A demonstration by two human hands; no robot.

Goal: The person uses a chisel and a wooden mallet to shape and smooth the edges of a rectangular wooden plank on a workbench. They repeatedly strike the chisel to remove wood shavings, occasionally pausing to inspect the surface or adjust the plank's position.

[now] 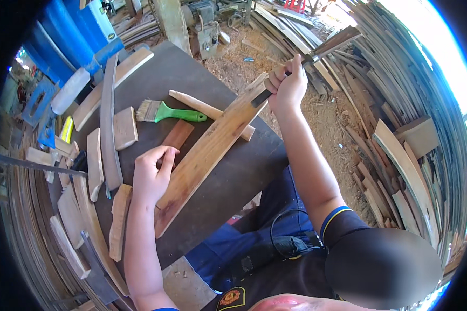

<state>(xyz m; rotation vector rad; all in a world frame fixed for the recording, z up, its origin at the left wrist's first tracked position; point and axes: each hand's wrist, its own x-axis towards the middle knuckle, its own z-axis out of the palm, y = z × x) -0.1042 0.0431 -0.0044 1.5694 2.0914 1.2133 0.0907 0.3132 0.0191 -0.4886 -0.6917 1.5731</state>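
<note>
Under the left hand (151,176), long wooden plank (207,155), right hand (285,85) at its far end.

The person wears a black short-sleeved shirt with a blue and yellow sleeve edge, blue trousers, a black pouch with a thin black cable, and both forearms are bare.

The table (233,171) is dark grey-brown. The plank (207,155) at centre is honey-tan with darker grain streaks. Above it to the left, the brush (166,111) has a bright green handle and pale bristles. A small block (177,135) beside it is reddish brown. At the upper left, the barrels (72,41) are blue. The trousers (244,243) at lower centre are blue, the shirt (306,269) black with a yellow-edged sleeve.
</note>
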